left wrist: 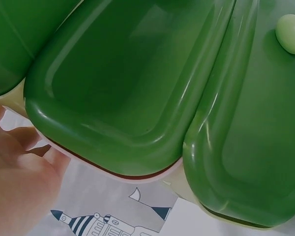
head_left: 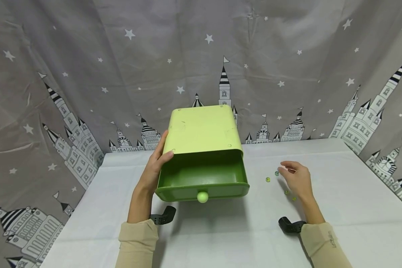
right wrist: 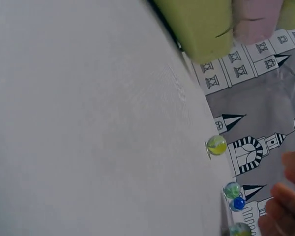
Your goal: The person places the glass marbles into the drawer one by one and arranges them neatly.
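Note:
A small drawer cabinet with a light green top stands in the middle, its dark green front drawer pulled out, bare inside. My left hand holds the cabinet's left side, thumb over the front top edge. The left wrist view shows that hand's fingers against a pinkish tier below the green drawer fronts. Over the table to the right hovers my right hand, fingers loosely bent, thumb and forefinger apart. Just left of its fingertips lies a glass marble. A blue marble shows beside the fingers in the right wrist view.
Another marble lies nearer the cabinet, and two yellow-green ones, including this marble, lie by the right hand. A white cloth covers the table. Behind hangs a grey curtain printed with castles and stars.

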Available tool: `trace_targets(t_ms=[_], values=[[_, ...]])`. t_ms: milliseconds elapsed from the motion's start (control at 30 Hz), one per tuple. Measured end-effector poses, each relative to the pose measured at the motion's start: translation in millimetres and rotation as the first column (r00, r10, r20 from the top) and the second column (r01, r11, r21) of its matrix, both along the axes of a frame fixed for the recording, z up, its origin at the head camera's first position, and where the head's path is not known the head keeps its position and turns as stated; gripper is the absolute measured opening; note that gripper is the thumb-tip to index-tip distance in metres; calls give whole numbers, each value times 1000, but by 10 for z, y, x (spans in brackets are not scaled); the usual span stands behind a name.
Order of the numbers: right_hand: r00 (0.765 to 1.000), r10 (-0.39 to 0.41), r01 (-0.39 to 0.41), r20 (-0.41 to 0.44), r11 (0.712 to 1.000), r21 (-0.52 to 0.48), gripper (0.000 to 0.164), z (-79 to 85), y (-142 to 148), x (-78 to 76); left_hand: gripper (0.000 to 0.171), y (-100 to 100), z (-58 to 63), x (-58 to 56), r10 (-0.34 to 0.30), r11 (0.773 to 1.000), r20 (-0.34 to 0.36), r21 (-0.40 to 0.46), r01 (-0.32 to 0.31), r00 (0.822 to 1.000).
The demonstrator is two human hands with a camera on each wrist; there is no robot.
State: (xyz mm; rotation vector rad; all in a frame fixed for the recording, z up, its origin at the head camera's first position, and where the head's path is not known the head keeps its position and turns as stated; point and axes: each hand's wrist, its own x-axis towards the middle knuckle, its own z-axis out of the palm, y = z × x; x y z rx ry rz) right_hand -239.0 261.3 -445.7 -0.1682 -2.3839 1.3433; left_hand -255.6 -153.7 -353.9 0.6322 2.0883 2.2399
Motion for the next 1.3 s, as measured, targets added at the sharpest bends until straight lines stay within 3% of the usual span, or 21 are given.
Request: trace_targets(t_ms=[167,433,733,1300], values=[[998,43,-46,55,997,62,30,-85,3,-21,72,0,4,6,0,1000,0,2,0,1000],[998,27,-35,57,989,143,28,-149,4,-42,72,1,11,9,6,1000,-3,-8,-6,1000],[991,54,-75,123,982,172,32,-221,50,-63,72,3,9,6,1,1000,3,-13,-1,1000],[996,34,-54,81,967,250,24,-261,36,-98,72,0,14,1,12,1000,11,-29,-11,1000]])
